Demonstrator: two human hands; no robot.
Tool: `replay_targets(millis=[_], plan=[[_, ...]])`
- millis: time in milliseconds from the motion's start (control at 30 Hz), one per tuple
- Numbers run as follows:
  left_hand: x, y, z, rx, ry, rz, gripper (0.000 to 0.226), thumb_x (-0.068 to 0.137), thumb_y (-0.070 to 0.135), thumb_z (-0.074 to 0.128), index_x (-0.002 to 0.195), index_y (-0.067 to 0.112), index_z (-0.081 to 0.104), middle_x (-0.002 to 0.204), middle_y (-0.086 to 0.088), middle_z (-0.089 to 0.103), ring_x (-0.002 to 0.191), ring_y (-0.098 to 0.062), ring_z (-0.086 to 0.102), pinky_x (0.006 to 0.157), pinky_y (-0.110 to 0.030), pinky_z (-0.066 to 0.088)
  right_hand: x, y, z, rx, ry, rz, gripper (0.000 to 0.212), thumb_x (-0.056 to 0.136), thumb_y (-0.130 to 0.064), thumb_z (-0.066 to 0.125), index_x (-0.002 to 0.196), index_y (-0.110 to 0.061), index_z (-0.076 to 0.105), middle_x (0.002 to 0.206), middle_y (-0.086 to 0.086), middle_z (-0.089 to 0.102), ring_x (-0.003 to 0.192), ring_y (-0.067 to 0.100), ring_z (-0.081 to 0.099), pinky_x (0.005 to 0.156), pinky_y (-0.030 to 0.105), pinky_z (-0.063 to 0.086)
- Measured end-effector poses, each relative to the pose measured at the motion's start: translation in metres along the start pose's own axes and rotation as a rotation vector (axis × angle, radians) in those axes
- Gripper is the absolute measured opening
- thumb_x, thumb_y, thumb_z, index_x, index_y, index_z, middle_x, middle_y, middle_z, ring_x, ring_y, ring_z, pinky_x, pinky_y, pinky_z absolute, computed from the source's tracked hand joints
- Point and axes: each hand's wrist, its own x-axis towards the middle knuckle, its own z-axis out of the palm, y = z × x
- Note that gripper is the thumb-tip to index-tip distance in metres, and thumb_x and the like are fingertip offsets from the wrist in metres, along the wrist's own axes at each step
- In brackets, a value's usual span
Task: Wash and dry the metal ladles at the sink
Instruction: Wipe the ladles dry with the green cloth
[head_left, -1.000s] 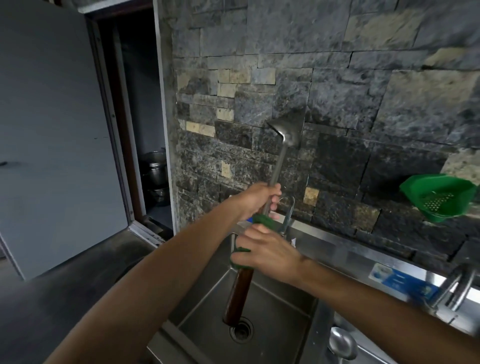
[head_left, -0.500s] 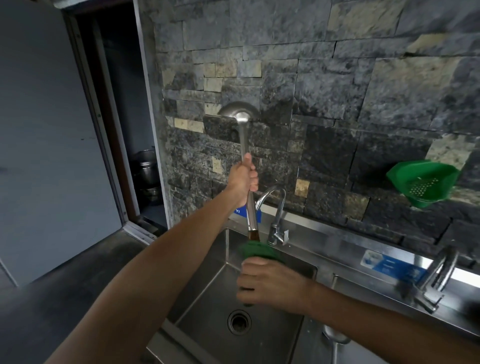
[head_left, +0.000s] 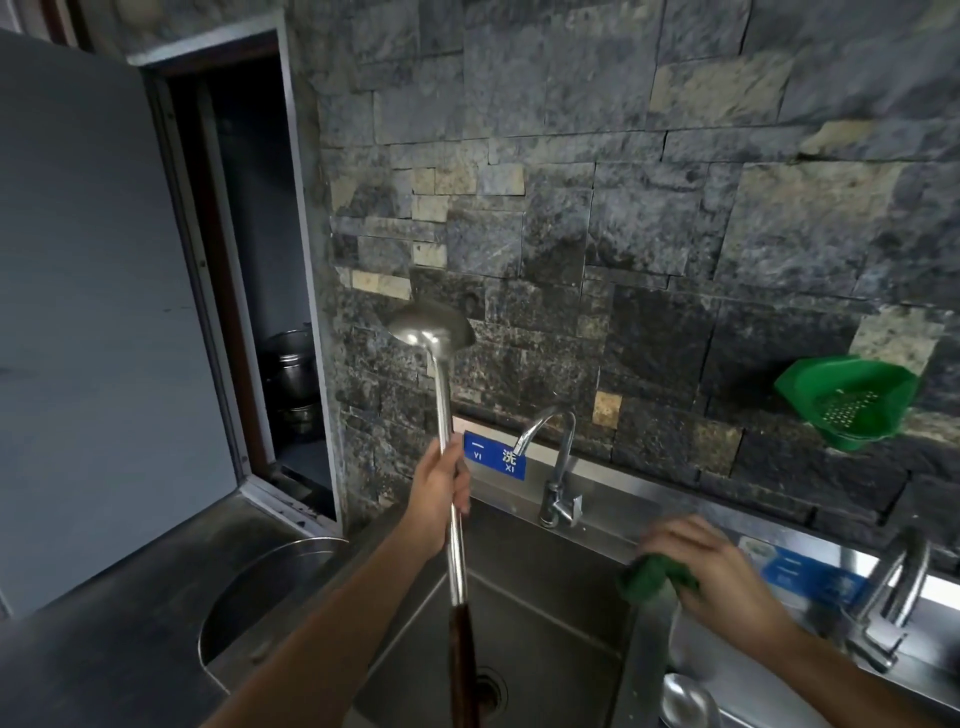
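My left hand (head_left: 441, 501) grips the shaft of a long metal ladle (head_left: 441, 395) held upright over the steel sink (head_left: 524, 613), bowl at the top and dark wooden handle hanging down toward the drain (head_left: 488, 688). My right hand (head_left: 706, 566) holds a green scouring pad (head_left: 652, 577) over the divider between the two basins, apart from the ladle. The bowl of a second ladle (head_left: 685, 701) lies in the right basin, partly cut off by the frame edge.
A tap (head_left: 553, 467) stands behind the left basin and another tap (head_left: 893, 613) at the far right. A green colander (head_left: 847, 408) hangs on the stone wall. A round steel basin (head_left: 260, 582) sits on the dark counter at left, beside an open doorway with pots.
My right hand has come off the ladle's handle with the green pad and moved right to the basin divider. My left hand still holds the ladle upright.
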Motion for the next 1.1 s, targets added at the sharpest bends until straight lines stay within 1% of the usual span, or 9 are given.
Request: replay_targets(millis=[133,267,333,467,567,733,833,967,1100], plan=[[-0.039,-0.026,0.011,0.053,-0.06,-0.053,0.039,0.102,0.032,0.05,0.073,0.006,0.049,0.048,-0.005,0.037,0.035,-0.016,0.034,0.039,-0.026,0.035,0.045,-0.036,-0.018,0.619,0.29,0.562,0.055,0.079,0.007,0.076,0.096,-0.043,0.066,0.1,-0.023,0.07,0.1,-0.004,0.066,0.079,0.011,0.052],[-0.06,-0.035,0.024,-0.059,-0.103,-0.185,0.023,0.099,0.007,0.049,0.077,0.008,0.051,0.048,-0.004,0.034,0.032,-0.012,0.029,0.035,-0.018,0.023,0.092,-0.055,-0.036,1.52,0.44,1.14,0.023,0.092,-0.011,0.07,0.112,-0.02,0.066,0.11,0.012,0.072,0.102,0.032,0.068,0.07,0.04,0.06],[-0.063,-0.037,0.03,-0.153,-0.12,-0.28,0.016,0.097,-0.001,0.045,0.085,0.008,0.051,0.049,-0.003,0.03,0.031,-0.009,0.024,0.034,-0.012,0.019,0.108,-0.063,-0.046,1.687,0.425,1.175,0.026,0.095,-0.019,0.068,0.12,-0.02,0.063,0.111,0.011,0.071,0.099,0.032,0.068,0.066,0.046,0.06],[-0.076,-0.047,0.04,0.003,-0.16,-0.212,0.016,0.101,0.016,0.048,0.095,0.003,0.055,0.048,-0.003,0.029,0.032,-0.01,0.021,0.034,-0.013,0.019,0.129,-0.082,-0.036,1.362,0.616,0.976,0.019,0.095,-0.023,0.067,0.112,-0.032,0.067,0.107,0.002,0.073,0.1,0.025,0.069,0.092,0.049,0.059],[-0.083,-0.047,0.053,0.142,-0.204,-0.085,0.025,0.106,0.023,0.042,0.103,0.003,0.058,0.048,-0.001,0.032,0.035,-0.011,0.023,0.036,-0.018,0.019,0.124,-0.105,-0.023,0.912,0.541,0.622,0.041,0.095,-0.02,0.066,0.134,-0.032,0.059,0.122,-0.011,0.067,0.113,0.013,0.063,0.103,0.028,0.052],[-0.087,-0.048,0.06,0.534,-0.183,0.198,0.024,0.093,0.021,0.045,0.097,0.012,0.067,0.069,-0.002,0.068,0.062,-0.024,0.059,0.061,-0.035,0.047,0.11,-0.126,0.018,0.172,0.391,0.186,0.049,0.083,-0.04,0.061,0.132,-0.045,0.061,0.158,-0.004,0.043,0.15,0.023,0.032,0.121,0.061,0.021],[-0.093,-0.044,0.054,0.708,-0.148,0.337,0.024,0.099,0.022,0.045,0.097,0.008,0.065,0.085,-0.006,0.07,0.083,-0.035,0.06,0.07,-0.037,0.04,0.119,-0.13,0.01,-0.105,0.333,0.227,0.043,0.077,-0.052,0.062,0.119,-0.047,0.069,0.152,-0.007,0.051,0.145,0.027,0.04,0.11,0.07,0.028],[-0.095,-0.036,0.051,0.735,-0.158,0.387,0.024,0.103,0.039,0.041,0.083,0.029,0.049,0.06,0.007,0.049,0.061,-0.021,0.049,0.063,-0.031,0.028,0.147,-0.132,-0.016,0.001,0.108,0.492,0.046,0.074,-0.061,0.056,0.117,-0.049,0.067,0.144,-0.017,0.055,0.139,0.022,0.046,0.105,0.064,0.04],[-0.099,-0.044,0.039,0.742,-0.146,0.386,0.034,0.101,0.035,0.048,0.069,0.03,0.036,0.053,0.012,0.047,0.048,-0.01,0.044,0.052,-0.02,0.028,0.165,-0.111,-0.033,0.594,-0.052,0.679,0.032,0.076,-0.061,0.067,0.098,-0.04,0.075,0.095,-0.017,0.075,0.094,0.015,0.07,0.093,0.041,0.055]])
